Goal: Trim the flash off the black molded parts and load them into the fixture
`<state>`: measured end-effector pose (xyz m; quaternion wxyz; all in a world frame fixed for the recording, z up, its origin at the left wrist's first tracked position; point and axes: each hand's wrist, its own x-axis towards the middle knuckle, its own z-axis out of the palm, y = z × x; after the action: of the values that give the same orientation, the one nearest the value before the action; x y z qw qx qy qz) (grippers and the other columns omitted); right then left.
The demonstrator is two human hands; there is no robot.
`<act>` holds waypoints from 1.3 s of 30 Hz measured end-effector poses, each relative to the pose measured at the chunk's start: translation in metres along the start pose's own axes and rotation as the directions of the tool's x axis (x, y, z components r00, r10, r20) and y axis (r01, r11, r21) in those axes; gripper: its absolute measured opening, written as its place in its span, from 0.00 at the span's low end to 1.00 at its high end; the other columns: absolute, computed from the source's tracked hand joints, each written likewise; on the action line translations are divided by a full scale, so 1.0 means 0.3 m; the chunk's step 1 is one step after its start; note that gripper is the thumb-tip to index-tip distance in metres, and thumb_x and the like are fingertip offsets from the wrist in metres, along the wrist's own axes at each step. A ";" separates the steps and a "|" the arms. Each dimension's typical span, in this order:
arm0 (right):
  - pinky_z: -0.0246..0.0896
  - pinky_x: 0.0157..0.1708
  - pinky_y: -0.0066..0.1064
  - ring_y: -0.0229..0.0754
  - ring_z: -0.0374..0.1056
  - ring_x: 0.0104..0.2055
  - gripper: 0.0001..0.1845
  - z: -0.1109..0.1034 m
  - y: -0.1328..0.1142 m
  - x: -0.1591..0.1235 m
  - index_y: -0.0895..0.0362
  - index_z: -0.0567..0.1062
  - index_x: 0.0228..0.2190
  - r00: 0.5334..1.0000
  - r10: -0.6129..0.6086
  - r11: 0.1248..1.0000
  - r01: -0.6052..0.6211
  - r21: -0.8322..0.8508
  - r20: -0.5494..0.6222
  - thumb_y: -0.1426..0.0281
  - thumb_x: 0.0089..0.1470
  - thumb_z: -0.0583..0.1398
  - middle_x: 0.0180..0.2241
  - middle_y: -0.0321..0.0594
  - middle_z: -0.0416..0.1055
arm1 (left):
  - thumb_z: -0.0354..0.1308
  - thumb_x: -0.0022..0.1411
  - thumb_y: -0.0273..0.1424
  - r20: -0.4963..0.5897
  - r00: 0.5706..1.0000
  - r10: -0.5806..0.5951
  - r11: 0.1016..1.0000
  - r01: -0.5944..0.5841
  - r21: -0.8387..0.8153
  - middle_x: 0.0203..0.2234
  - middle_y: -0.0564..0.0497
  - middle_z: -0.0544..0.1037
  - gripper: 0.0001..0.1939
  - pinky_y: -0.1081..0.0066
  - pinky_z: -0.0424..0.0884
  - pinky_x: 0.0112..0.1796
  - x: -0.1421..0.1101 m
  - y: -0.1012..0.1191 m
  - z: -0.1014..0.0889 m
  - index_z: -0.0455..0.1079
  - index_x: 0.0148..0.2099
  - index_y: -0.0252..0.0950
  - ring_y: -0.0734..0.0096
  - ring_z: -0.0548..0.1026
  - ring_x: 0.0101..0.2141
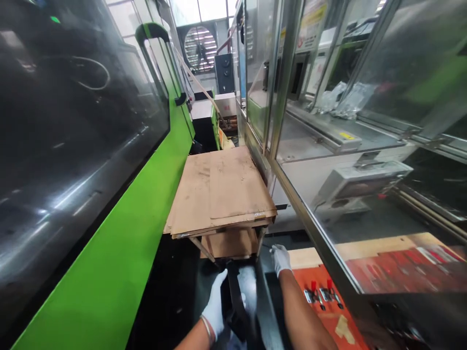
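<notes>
Both my hands wear white gloves and reach down low in front of me. My left hand (pixel 216 304) is curled round the edge of a black flat part (pixel 237 296) standing on edge. My right hand (pixel 281 258) is closed in a pinch by the top right edge of a dark flat panel (pixel 263 301); whether it holds anything is hidden. Just ahead stands a trolley topped with brown cardboard sheets (pixel 222 189).
A green machine (pixel 120 253) with a dark window runs along the left. On the right stands a glass and steel enclosure (pixel 328 146). An orange tray (pixel 328 301) with red-handled clamps lies at the lower right. A wall fan (pixel 200 48) is far back.
</notes>
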<state>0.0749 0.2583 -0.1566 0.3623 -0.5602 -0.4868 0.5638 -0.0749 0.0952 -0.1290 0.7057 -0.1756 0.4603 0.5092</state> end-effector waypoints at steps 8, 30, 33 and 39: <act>0.41 0.12 0.24 0.29 0.48 0.13 0.21 -0.082 -0.045 -0.303 0.54 0.66 0.25 0.995 0.099 0.969 -0.093 0.231 -0.012 0.50 0.42 0.61 0.18 0.30 0.64 | 0.58 0.62 0.42 -0.045 0.985 0.168 0.982 -0.171 -0.081 0.21 0.47 0.73 0.15 0.60 0.75 0.24 -0.085 0.020 0.151 0.68 0.33 0.34 0.57 0.76 0.22; 0.62 0.32 0.28 0.37 0.63 0.31 0.13 -0.406 -0.167 -0.833 0.54 0.73 0.30 0.543 -0.793 0.527 0.839 -0.137 0.275 0.82 0.54 0.53 0.29 0.36 0.64 | 0.57 0.61 0.48 0.487 0.866 0.112 0.988 -0.151 0.041 0.28 0.37 0.79 0.25 0.58 0.74 0.37 -0.326 -0.281 0.311 0.74 0.37 0.25 0.54 0.78 0.30; 0.63 0.33 0.28 0.37 0.63 0.32 0.13 -0.403 -0.167 -0.837 0.54 0.74 0.30 0.550 -0.793 0.541 0.833 -0.112 0.263 0.82 0.55 0.54 0.30 0.36 0.64 | 0.57 0.61 0.48 0.487 0.863 0.136 0.983 -0.177 0.039 0.26 0.38 0.77 0.24 0.60 0.73 0.36 -0.331 -0.281 0.311 0.73 0.33 0.27 0.56 0.77 0.28; 0.62 0.33 0.28 0.37 0.63 0.31 0.13 -0.384 -0.182 -0.830 0.54 0.74 0.28 0.562 -0.770 0.551 0.825 -0.128 0.303 0.82 0.54 0.55 0.30 0.35 0.64 | 0.55 0.61 0.50 0.478 0.861 0.174 0.973 -0.226 0.051 0.24 0.39 0.76 0.26 0.60 0.73 0.33 -0.354 -0.277 0.325 0.73 0.31 0.29 0.57 0.76 0.26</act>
<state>0.2083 0.0515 -0.0233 0.4499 -0.2544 -0.7921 0.3247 0.0380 0.0711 -0.0091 0.7477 0.0393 0.3173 0.5820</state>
